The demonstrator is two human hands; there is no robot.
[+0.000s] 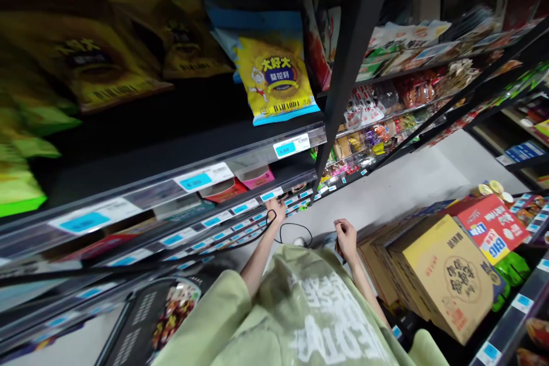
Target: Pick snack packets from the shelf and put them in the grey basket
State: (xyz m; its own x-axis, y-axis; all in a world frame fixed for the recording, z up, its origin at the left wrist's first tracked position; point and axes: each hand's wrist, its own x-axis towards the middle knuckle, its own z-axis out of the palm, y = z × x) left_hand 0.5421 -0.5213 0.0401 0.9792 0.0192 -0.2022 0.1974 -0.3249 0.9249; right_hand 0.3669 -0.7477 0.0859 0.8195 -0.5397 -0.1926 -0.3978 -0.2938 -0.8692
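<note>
My left hand [275, 211] reaches to the front edge of a lower shelf, by a price label [271, 194]. Its fingers look loosely apart and I see nothing held in them. A thin black cable [295, 225] loops near that wrist. Lower and to the right, my right hand [346, 237] hangs in the aisle with its fingers curled in. Something dark shows beneath those fingers, too small and hidden to name. On the shelf above stands a yellow and blue snack bag [277, 77], out of contact with both hands.
Brown snack bags [103, 63] and green bags [19, 171] share the upper shelf. A dark upright post [354, 34] divides the shelving. Cardboard cartons [446, 274] are stacked at right. A black basket [137, 309] with packaged goods sits low at left. Pale floor [412, 177] runs between.
</note>
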